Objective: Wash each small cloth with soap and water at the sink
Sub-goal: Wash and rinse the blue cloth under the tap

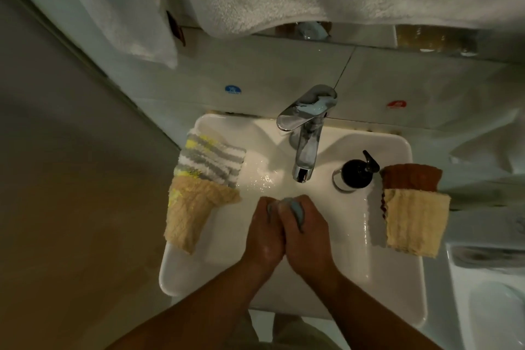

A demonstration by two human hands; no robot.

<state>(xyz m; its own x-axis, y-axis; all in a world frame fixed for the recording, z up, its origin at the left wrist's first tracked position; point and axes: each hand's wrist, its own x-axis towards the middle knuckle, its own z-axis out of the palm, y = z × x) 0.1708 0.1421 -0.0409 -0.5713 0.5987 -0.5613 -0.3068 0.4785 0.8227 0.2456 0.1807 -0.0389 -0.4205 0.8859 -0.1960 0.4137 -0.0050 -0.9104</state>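
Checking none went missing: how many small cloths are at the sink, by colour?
Striped grey, white and yellow cloth: 1
Beige cloths: 2
Brown cloth: 1
Blue-grey cloth, gripped by left hand and right hand: 1
Total: 5

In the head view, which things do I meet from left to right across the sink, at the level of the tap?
fluffy cloth striped grey, white and yellow → chrome metal tap → round black soap pump bottle → folded brown cloth
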